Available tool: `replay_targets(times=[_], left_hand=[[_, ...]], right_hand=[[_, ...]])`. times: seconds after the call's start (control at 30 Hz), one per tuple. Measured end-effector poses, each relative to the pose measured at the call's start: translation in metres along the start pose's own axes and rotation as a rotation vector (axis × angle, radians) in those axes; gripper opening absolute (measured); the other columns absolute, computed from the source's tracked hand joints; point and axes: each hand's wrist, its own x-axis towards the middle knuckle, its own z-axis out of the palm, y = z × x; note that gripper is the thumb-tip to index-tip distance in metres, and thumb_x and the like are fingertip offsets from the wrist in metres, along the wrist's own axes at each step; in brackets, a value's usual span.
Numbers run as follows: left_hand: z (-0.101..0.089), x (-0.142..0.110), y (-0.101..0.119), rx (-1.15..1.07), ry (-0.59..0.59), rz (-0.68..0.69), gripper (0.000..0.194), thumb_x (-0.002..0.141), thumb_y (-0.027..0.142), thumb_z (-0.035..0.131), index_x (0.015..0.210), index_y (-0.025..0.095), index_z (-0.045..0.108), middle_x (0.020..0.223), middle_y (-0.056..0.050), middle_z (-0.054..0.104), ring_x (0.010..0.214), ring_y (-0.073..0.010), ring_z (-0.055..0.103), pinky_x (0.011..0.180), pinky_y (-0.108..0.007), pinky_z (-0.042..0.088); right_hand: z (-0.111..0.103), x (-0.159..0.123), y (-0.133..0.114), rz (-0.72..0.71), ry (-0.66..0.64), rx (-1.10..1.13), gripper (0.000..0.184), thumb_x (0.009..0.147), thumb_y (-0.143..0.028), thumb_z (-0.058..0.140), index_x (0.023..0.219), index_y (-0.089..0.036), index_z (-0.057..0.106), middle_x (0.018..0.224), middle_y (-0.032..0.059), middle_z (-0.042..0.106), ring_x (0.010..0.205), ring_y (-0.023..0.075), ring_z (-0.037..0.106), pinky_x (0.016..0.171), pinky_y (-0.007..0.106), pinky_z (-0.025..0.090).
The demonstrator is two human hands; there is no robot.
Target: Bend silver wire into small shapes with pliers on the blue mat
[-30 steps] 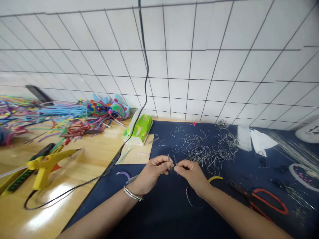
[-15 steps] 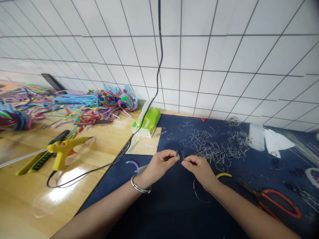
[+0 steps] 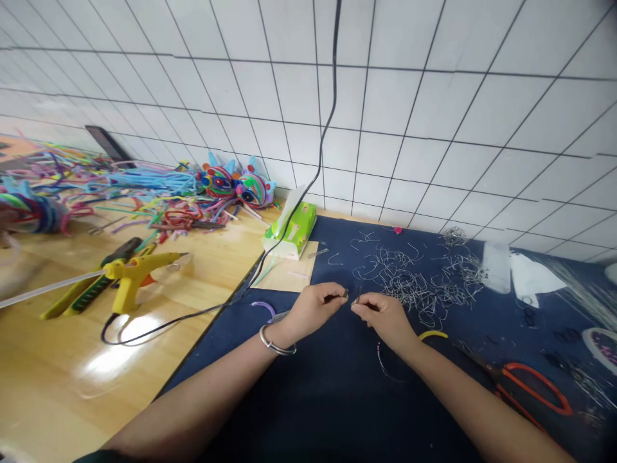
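Observation:
Over the dark blue cloth (image 3: 299,399), my two hands face each other with a small gap between the fingertips. My left hand (image 3: 315,312), with a silver bangle at the wrist, pinches something small and dark at its fingertips, too small to make out. Thin wire pieces (image 3: 357,296) poke up from the pinched fingers of my right hand (image 3: 385,316). Past the right hand spreads a tangled pile of short bent wires (image 3: 424,286). Below that hand lies a thin wire with pink beads (image 3: 380,357).
Orange-handled scissors (image 3: 535,389) lie at the right. A yellow glue gun (image 3: 130,283) and green-yellow pliers (image 3: 84,296) rest on the wooden table at the left. A black cord (image 3: 322,148) hangs across a green tissue pack (image 3: 299,228). Colourful pipe cleaners (image 3: 154,183) are heaped behind.
The whole view has shifted slightly. Both hands stay close together in a pinch, and the wire pieces at the right fingertips look less spread out.

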Motion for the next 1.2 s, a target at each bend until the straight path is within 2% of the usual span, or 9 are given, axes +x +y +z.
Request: replay_targets(times=[0.13,0.33,0.7,1.2], left_hand=[[-0.005,0.004,-0.008,-0.004,0.001,-0.006,0.014,0.079,0.02,0.047,0.077,0.016,0.061,0.077,-0.001,0.061,0.073,-0.0129,0.055,0.07,-0.023,0.042],[-0.016,0.008,-0.025,0.037,-0.015,-0.009,0.012,0.076,0.017,0.049,0.077,0.017,0.061,0.073,0.001,0.06,0.068,-0.0118,0.053,0.064,-0.022,0.04],[-0.033,0.009,-0.027,0.104,-0.081,0.005,0.012,0.071,0.013,0.049,0.072,0.017,0.06,0.066,0.002,0.059,0.061,-0.0113,0.051,0.058,-0.02,0.036],[-0.022,0.007,-0.022,0.155,-0.028,0.032,0.011,0.074,0.015,0.047,0.074,0.017,0.058,0.067,0.002,0.057,0.062,-0.0104,0.05,0.057,-0.02,0.035]], right_hand=[[0.002,0.009,-0.003,0.024,-0.055,0.014,0.016,0.074,-0.03,0.052,0.075,-0.018,0.061,0.07,0.0,0.061,0.056,0.0106,0.053,0.051,0.022,0.041],[0.008,0.027,-0.012,-0.086,-0.062,-0.121,0.014,0.072,-0.028,0.054,0.068,-0.018,0.062,0.079,0.001,0.065,0.073,0.0132,0.058,0.069,0.025,0.042],[0.026,0.039,-0.003,-0.132,-0.054,-0.308,0.016,0.073,-0.031,0.056,0.067,-0.018,0.062,0.077,0.0018,0.064,0.072,0.0138,0.057,0.069,0.025,0.04],[0.032,0.03,0.004,-0.233,0.044,-0.531,0.017,0.077,-0.026,0.057,0.062,-0.018,0.055,0.067,-0.001,0.053,0.07,0.0117,0.049,0.064,0.021,0.033]])
